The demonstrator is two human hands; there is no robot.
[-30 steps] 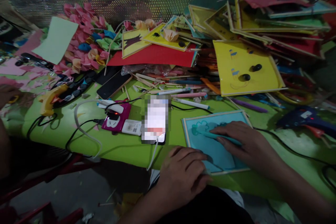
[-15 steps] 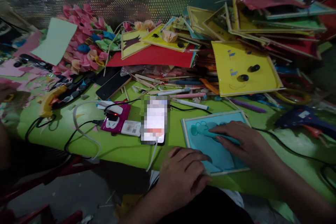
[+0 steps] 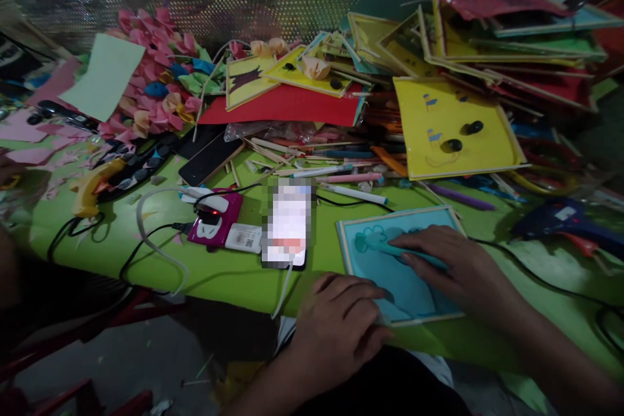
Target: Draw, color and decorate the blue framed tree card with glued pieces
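A blue picture [image 3: 363, 276] with a thin wooden stick frame lies on the green table in front of me. Green outlines are drawn on it, and a cloud-like shape near its upper left is partly coloured in. My right hand [image 3: 461, 263] is closed round a teal marker [image 3: 422, 255], its tip down on the coloured shape. At the picture's lower left corner, my left hand [image 3: 341, 318] grips the frame edge, fingers on top and thumb below. Part of the drawing is hidden under my right hand.
A lit phone [image 3: 287, 227] is cabled near a magenta power strip [image 3: 214, 224]. Behind are loose pens [image 3: 353, 194], a yellow framed board [image 3: 453, 130] and stacked frames [image 3: 487, 39]. A blue glue gun [image 3: 568, 221] lies right. Another person's hand [image 3: 10, 172] shows far left.
Both my hands, the marker and the picture stay almost in place. At the far left, the other person's hand has shifted slightly towards the edge of view.
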